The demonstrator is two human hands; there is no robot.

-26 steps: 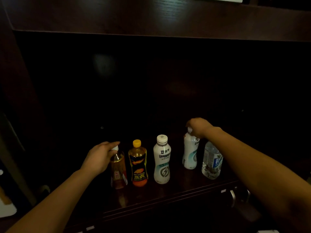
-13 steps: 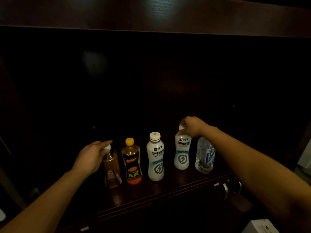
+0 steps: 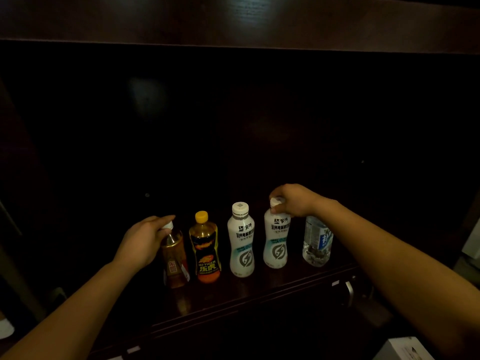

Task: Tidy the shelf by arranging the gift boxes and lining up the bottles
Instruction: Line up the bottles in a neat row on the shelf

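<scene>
Several bottles stand in a row near the front of the dark wooden shelf (image 3: 259, 294). My left hand (image 3: 142, 240) grips the neck of the amber tea bottle (image 3: 175, 261) at the left end. Beside it stand the orange-capped Hi-Tiger bottle (image 3: 206, 249) and a white drink bottle (image 3: 241, 241). My right hand (image 3: 292, 200) holds the cap of the second white bottle (image 3: 276, 240). A clear water bottle (image 3: 317, 241) stands at the right end, partly behind my right forearm. No gift boxes show on the shelf.
The shelf recess behind the bottles is deep and dark. A thick wooden board (image 3: 233, 19) runs overhead. A metal handle (image 3: 349, 292) sits below the shelf's front edge. A white box corner (image 3: 401, 349) shows at the bottom right.
My right hand has brought the second white bottle forward and leftward, closer in line with the other bottles. My left hand stays on the tea bottle's neck.
</scene>
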